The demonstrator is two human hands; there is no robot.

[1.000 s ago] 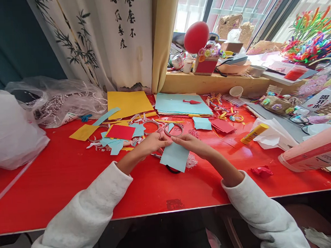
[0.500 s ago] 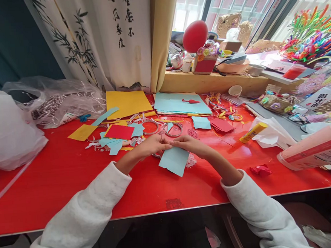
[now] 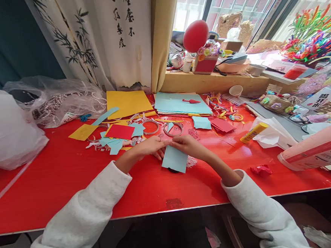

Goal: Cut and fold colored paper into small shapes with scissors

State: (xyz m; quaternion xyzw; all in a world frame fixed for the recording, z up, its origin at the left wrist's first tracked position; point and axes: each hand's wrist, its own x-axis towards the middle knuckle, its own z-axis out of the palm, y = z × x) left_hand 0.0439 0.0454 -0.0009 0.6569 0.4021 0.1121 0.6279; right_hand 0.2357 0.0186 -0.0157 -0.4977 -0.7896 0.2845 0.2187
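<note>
My right hand [image 3: 185,143] pinches the top edge of a light blue piece of paper [image 3: 175,160] above the red table. My left hand [image 3: 153,145] meets it there, thumb and forefinger closed at the paper's upper corner, other fingers curled below. The sheet hangs tilted toward me, its lower edge slightly ragged. Part of a dark object [image 3: 173,170] peeks out under that edge; I cannot make out what it is. Behind my hands lie two round rings [image 3: 173,129] and a red paper rectangle [image 3: 120,131] on blue scraps [image 3: 113,144].
Stacked blue sheets [image 3: 181,103] and a yellow sheet [image 3: 128,103] lie at the back. To the right are red paper pieces [image 3: 222,125], a yellow glue stick [image 3: 253,132] and a pink cup [image 3: 312,152]. White plastic bags [image 3: 10,131] stand at left.
The blue paper has turned and shifted slightly, its lower edge now higher. My left fingers show more below the grip, and the dark object has come into view beneath the paper.
</note>
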